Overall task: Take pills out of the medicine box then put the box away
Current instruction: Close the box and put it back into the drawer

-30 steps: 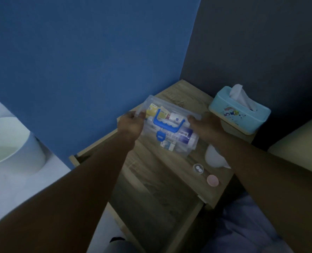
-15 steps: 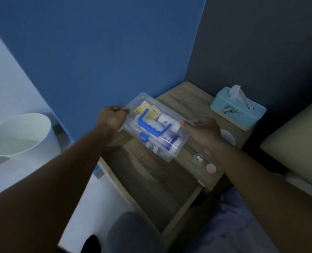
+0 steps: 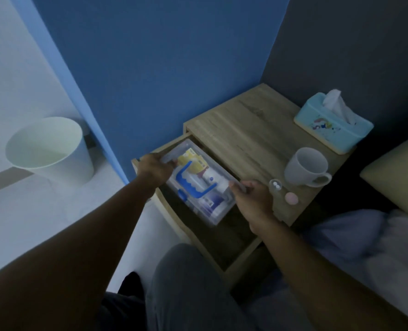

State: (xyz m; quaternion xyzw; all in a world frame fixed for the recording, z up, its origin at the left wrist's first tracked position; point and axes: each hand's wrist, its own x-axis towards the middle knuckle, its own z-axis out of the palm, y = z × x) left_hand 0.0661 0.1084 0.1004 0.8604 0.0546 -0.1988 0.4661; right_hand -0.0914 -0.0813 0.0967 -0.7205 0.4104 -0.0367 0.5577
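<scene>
The clear plastic medicine box (image 3: 199,185) has a blue handle on its lid and medicine packets inside. It lies low inside the open wooden drawer (image 3: 236,261) of the nightstand. My left hand (image 3: 154,167) grips its far left end. My right hand (image 3: 252,199) grips its near right end. On the nightstand top, close to my right hand, sit a small clear cap holding white pills (image 3: 275,185) and a pink round lid (image 3: 291,198).
A white mug (image 3: 305,167) and a light blue tissue box (image 3: 333,124) stand on the nightstand top (image 3: 246,134). A white waste bin (image 3: 49,149) sits on the floor at left. The bed (image 3: 377,235) lies to the right, my knee (image 3: 188,283) below the drawer.
Both hands carried the medicine box off the nightstand top, leftward and down into the open drawer. The mug, hidden before by my right arm, now shows.
</scene>
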